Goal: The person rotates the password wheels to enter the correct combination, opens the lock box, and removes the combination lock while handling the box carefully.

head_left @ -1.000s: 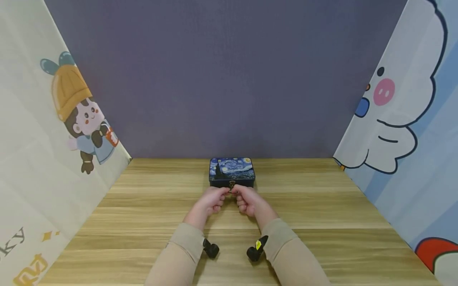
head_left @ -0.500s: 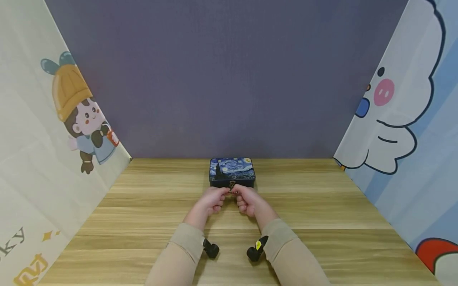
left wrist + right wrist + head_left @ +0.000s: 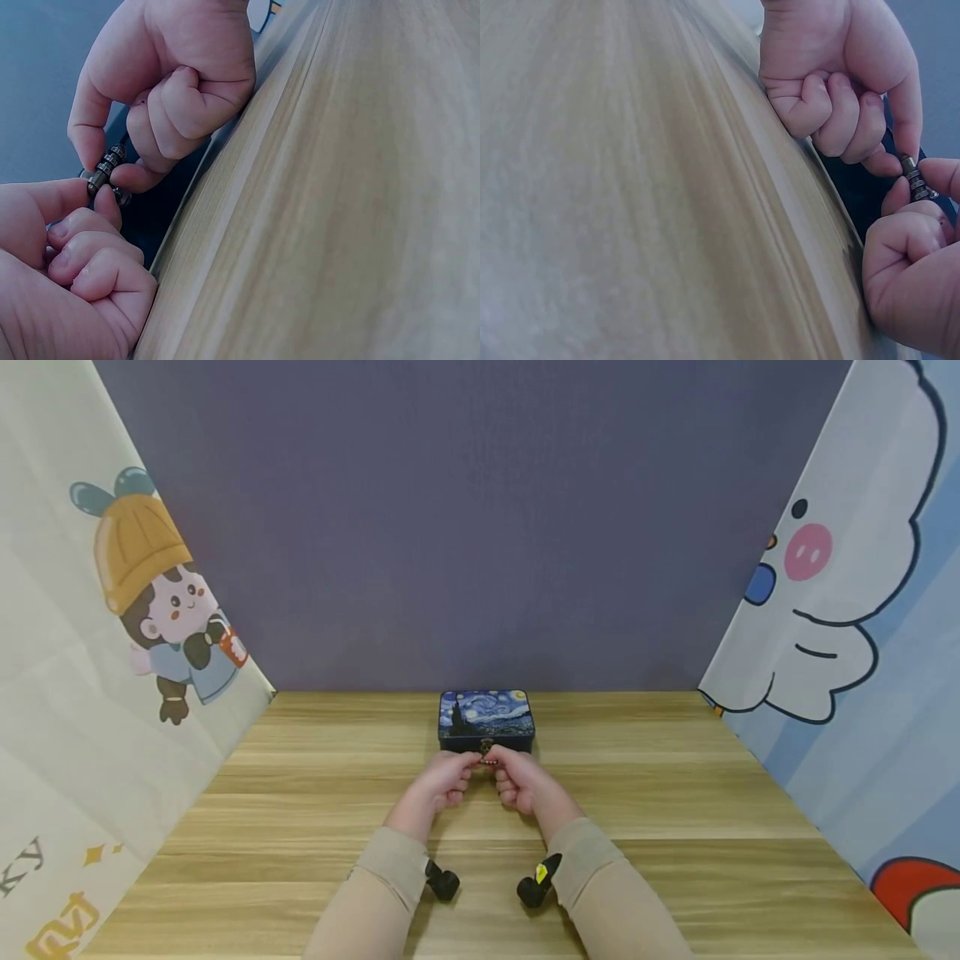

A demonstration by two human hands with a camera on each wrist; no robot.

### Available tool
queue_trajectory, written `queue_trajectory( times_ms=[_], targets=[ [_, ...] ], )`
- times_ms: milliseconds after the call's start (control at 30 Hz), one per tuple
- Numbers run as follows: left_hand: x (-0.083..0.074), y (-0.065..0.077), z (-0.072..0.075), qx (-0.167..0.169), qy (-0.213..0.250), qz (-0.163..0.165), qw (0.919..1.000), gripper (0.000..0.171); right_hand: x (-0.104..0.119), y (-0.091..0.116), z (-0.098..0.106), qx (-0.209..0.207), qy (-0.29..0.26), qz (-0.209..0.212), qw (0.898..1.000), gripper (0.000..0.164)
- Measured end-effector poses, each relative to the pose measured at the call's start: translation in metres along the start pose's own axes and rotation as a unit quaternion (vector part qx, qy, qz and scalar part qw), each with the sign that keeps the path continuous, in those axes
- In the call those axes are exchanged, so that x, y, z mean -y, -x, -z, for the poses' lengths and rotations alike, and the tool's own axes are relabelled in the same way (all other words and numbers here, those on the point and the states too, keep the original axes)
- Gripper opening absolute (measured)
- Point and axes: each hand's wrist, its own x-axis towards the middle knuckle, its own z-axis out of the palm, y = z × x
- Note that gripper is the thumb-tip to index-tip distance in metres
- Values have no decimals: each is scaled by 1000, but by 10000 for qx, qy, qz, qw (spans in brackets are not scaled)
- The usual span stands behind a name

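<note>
In the head view, a small tin box [image 3: 487, 717] with a blue swirling night-sky picture on its lid stands closed at the back of the table. A brass-coloured clasp [image 3: 487, 746] sits on its dark front. Just before the clasp is a small combination padlock [image 3: 109, 166] with ridged number dials. My left hand [image 3: 446, 778] pinches one end of the padlock between thumb and index finger. From the other side, my right hand [image 3: 521, 779] pinches it at the dials. The remaining fingers of both hands are curled in. Fingertips partly cover the padlock.
The wood-grain table [image 3: 322, 810] runs up to a plain grey-purple back wall [image 3: 480, 527]. Cartoon-printed panels stand at the left [image 3: 67, 635] and right [image 3: 832, 610]. Small black devices [image 3: 442, 882] are strapped at both cuffs.
Both hands stay at the box front, with only slight fingertip movement. A bit more of the padlock's dials shows between them now. The head view has shifted slightly.
</note>
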Motion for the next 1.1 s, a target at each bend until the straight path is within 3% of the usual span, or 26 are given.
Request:
queue_trajectory(
  times_ms=[1100],
  targets=[
    [-8,22,4,100,33,8,9999,23,2,25,-17,-95,-89,51,9999,14]
  ],
)
